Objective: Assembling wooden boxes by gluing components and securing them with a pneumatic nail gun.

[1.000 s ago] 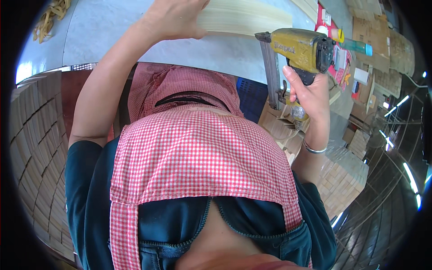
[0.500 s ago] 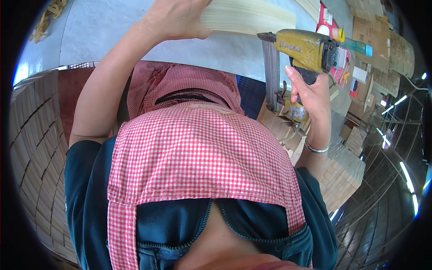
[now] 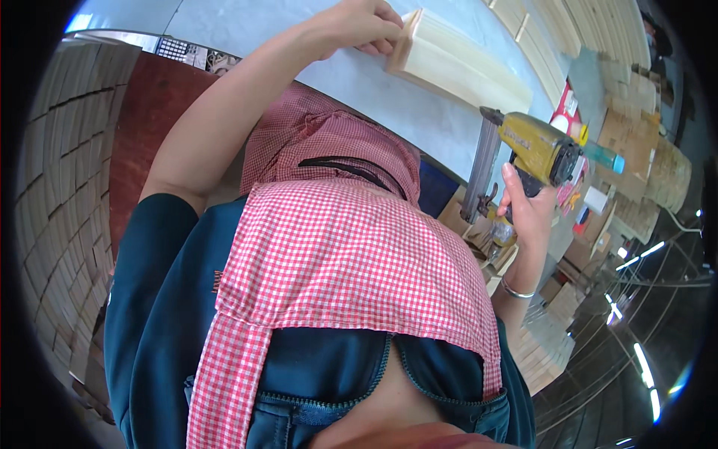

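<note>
My right hand [image 3: 529,213] is wrapped round the handle of a yellow and black nail gun [image 3: 532,141], its thumb raised along the grip. The gun's long grey magazine points down beside the table edge, and its nose is close to the right end of a pale wooden box [image 3: 464,71]. That box lies at a slant on the grey-white table [image 3: 262,34]. My left hand [image 3: 366,26] has its fingers bent and gathered against the box's left end piece; its thumb is hidden. Where the end piece meets the long boards, the joint shows.
Long pale wood strips [image 3: 527,30] lie at the back right. A teal-capped bottle [image 3: 602,156] and a red packet stand beyond the gun. Cardboard [image 3: 628,123] is piled to the right. Stacked wood [image 3: 63,187] rises at the left, beside a dark red panel [image 3: 146,135].
The wooden box has turned and its left end now shows. My left hand has shifted right and curled its fingers at that end. The nail gun sits lower and farther right in the picture.
</note>
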Demonstrator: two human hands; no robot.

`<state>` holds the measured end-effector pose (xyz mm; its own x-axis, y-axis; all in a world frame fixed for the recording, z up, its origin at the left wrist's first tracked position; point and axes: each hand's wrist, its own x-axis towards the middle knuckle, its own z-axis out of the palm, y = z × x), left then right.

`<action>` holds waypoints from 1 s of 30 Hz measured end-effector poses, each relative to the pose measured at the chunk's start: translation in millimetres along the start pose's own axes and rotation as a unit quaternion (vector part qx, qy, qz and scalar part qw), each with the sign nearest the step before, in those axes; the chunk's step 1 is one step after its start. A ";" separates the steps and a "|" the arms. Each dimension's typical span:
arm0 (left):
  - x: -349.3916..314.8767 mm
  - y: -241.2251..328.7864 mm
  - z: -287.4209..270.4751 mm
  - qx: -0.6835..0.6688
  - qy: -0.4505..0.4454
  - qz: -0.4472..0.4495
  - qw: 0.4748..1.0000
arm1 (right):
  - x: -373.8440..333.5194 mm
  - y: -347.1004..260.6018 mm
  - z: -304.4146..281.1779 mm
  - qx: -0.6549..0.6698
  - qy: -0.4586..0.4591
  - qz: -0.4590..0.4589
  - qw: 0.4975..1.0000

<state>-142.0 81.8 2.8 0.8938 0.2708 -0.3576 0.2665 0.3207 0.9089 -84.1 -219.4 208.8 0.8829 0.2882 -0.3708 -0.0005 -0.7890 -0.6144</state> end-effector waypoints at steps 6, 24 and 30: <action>7.2 25.5 5.9 0.132 0.025 0.091 0.987 | 0.5 2.2 -0.8 0.002 -0.008 -0.004 1.000; 58.6 32.2 -28.6 0.393 0.029 0.221 0.892 | 1.9 6.9 -1.3 -0.027 0.014 0.002 1.000; -8.3 49.4 -6.6 0.315 -0.088 0.278 0.903 | 5.2 12.9 -6.8 -0.008 0.010 0.023 1.000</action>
<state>-138.7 101.4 49.2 0.9812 0.0650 0.1815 -0.1386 -0.4166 0.8984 -76.3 -231.8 203.6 0.8914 0.2398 -0.3845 -0.0347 -0.8099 -0.5856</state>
